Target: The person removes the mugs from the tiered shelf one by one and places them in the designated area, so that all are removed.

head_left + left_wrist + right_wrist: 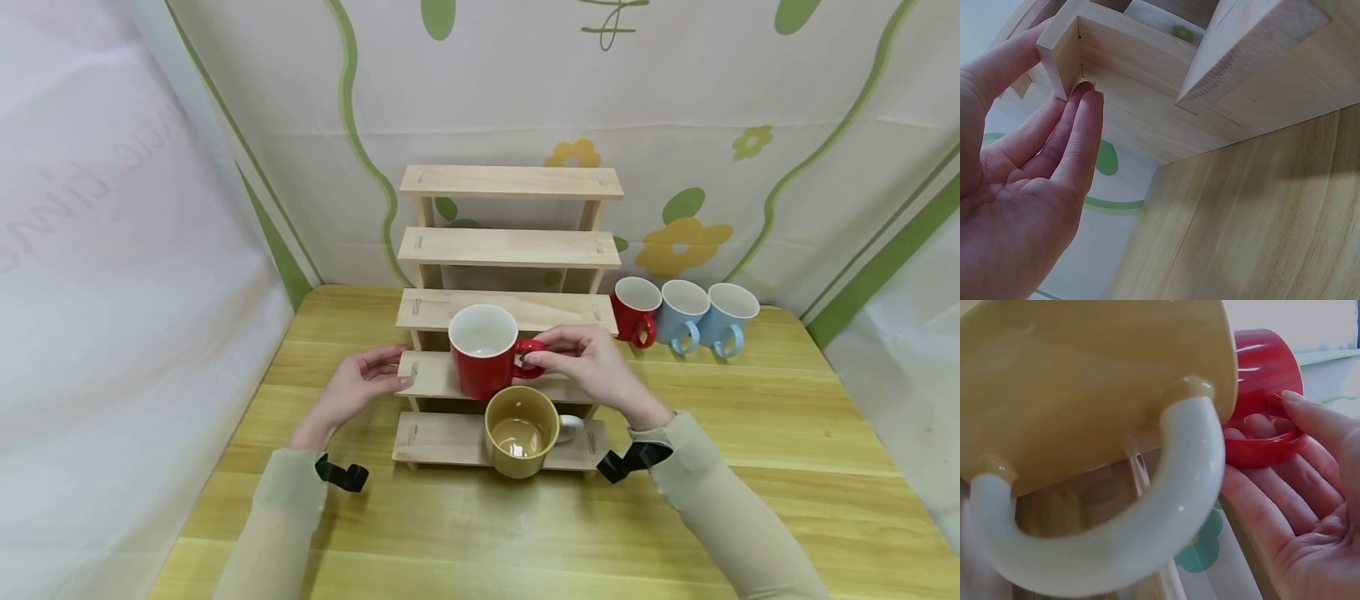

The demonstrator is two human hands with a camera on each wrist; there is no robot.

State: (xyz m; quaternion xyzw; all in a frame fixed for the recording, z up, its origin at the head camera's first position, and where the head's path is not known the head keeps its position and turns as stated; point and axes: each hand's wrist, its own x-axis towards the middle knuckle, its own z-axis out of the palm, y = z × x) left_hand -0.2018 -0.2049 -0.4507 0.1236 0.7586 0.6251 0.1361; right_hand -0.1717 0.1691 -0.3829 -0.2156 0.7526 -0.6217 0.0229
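My right hand (596, 367) pinches the handle of a red mug (480, 372) with a white inside. The mug is upright at the second step from the bottom of a wooden stepped rack (510, 182); whether it rests there I cannot tell. With the left hand (351, 390) I grip the left end of that same step, and the left wrist view shows the fingers about the board's end (1063, 62). On the lowest step stands a mustard-yellow mug (504, 429), its white handle (1194, 462) to the right. It looms close in the right wrist view, partly covering the red mug.
Right of the rack, another red mug (628, 318) and two light-blue mugs (672, 318) stand in a row at the table's back, handles toward the front. The wood-grain table (465, 542) extends in front. A patterned white cloth (495, 92) hangs behind.
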